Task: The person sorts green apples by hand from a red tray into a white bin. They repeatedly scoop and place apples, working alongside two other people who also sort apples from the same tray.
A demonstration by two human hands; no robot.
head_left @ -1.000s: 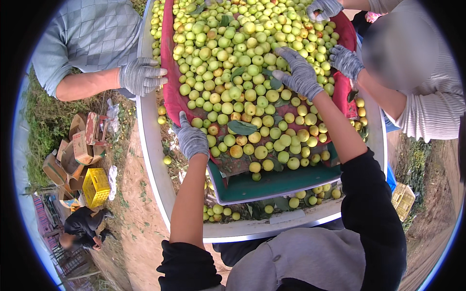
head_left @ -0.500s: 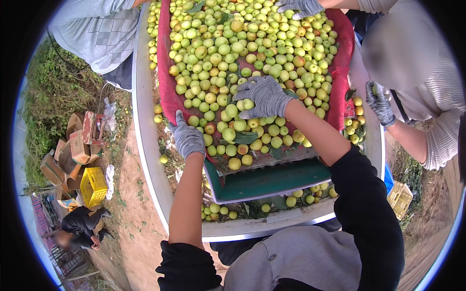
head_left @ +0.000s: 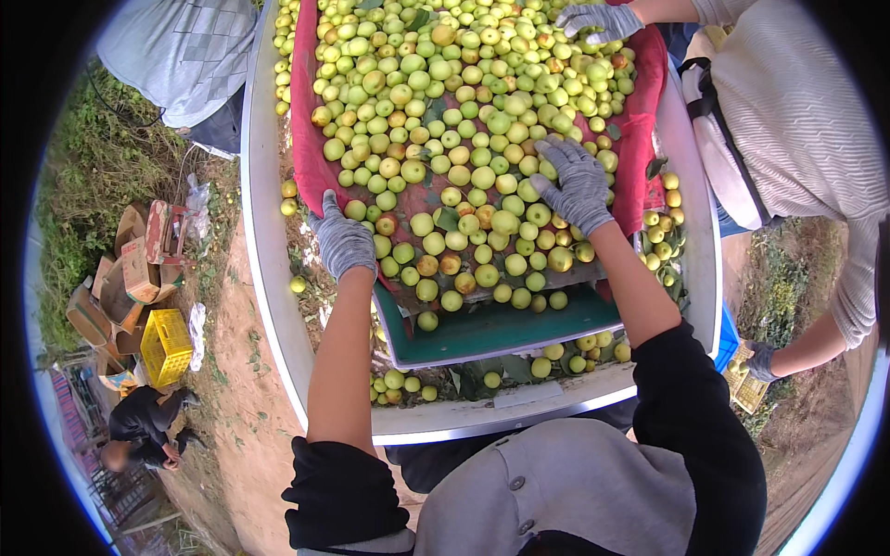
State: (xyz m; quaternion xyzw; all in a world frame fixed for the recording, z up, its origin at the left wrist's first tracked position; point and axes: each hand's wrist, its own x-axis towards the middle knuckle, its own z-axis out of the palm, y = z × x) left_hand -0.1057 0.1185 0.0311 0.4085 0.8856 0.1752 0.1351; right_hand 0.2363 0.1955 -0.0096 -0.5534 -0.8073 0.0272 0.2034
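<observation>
My left hand (head_left: 345, 239), in a grey knit glove, grips the left edge of the red cloth (head_left: 309, 139) near its lower corner, one finger stretched up along it; its other fingers are partly hidden. In a matching glove, my right hand (head_left: 577, 188) lies spread over the right side of a heap of small round yellow-green fruits (head_left: 408, 83), some blushed reddish brown. It appears to hold none. Below the heap, several fruits reach the lip of a green-lined tray (head_left: 510, 326). Loose leaves (head_left: 446, 219) lie among the fruits.
A white-rimmed bin (head_left: 262, 185) surrounds the cloth, with fruits along its sides. At right a co-worker's gloved hand (head_left: 601, 20) touches the heap; their other glove (head_left: 762, 361) is by a yellow crate (head_left: 747, 382). Cardboard boxes (head_left: 139, 271) and another yellow crate (head_left: 167, 347) stand left.
My right hand has moved right across the heap, its fingers now more spread. Fruits have rolled down toward the green tray. The co-worker's lower hand has dropped to the crate.
</observation>
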